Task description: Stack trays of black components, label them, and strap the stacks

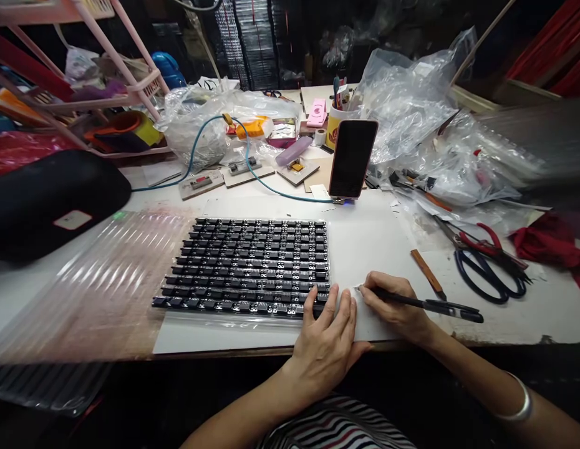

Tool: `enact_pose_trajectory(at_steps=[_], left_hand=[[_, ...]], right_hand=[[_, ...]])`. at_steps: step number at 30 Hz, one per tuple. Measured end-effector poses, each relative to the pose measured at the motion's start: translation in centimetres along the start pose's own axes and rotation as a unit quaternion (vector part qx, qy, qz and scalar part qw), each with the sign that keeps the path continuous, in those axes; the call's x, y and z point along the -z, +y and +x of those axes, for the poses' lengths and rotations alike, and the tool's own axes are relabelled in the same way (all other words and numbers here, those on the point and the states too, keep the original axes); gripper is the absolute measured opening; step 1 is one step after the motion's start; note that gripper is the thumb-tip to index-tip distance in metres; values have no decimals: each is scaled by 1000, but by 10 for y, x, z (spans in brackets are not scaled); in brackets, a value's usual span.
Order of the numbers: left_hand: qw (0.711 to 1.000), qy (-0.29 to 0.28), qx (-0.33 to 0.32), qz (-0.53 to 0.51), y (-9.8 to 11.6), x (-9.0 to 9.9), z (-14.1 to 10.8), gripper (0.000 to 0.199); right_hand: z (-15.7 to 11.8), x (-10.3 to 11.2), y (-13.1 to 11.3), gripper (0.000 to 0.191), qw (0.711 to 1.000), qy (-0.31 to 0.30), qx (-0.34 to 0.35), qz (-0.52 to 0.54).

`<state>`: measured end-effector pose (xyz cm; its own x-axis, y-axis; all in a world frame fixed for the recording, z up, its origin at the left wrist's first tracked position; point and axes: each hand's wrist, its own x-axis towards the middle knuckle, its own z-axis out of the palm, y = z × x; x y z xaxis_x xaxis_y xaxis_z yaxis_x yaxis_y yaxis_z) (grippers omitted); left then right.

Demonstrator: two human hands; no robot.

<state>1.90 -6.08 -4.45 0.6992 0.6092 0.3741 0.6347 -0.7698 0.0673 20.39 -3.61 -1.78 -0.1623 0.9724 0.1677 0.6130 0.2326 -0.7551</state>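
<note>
My left hand [328, 340] lies with its fingers stretched over the near right corner of a clear plastic tray of small black circuit modules [252, 268] set in rows. To the right, my right hand [397, 308] is closed around a black pen [428, 304], tip pointing left and down at a white board [365, 243] under the tray. Whether the tip touches the board I cannot tell. Just beyond that hand lies a brown-handled blade tool [428, 273].
Dark-handled scissors [486, 284] and red-handled pliers [484, 240] lie at the right. A phone [353, 159] stands upright behind the board, with a blue cable [275, 190] at its base. Empty clear trays [103, 274] are stacked left. Plastic bags [411, 93] crowd the back.
</note>
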Motion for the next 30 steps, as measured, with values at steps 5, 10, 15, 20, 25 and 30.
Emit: enact_pose_trajectory(at_steps=[5, 10, 15, 20, 25, 30], left_hand=[[1000, -2, 2, -1, 0, 1, 1, 54], [1000, 1, 1, 1, 0, 1, 1, 54], [1000, 4, 0, -4, 0, 2, 1, 54], [1000, 8, 4, -3, 0, 2, 2, 55], [1000, 4, 3, -6, 0, 1, 1, 52], [1000, 2, 3, -9, 0, 2, 1, 53]], right_hand=[[0, -1, -1, 25, 1000, 6, 1, -5], [0, 0, -1, 25, 1000, 8, 6, -6], [1, 0, -2, 24, 1000, 9, 0, -1], [-1, -1, -1, 25, 1000, 1, 10, -5], [-2, -1, 0, 25, 1000, 0, 16, -14], [-2, -2, 1, 24, 1000, 6, 13, -19]])
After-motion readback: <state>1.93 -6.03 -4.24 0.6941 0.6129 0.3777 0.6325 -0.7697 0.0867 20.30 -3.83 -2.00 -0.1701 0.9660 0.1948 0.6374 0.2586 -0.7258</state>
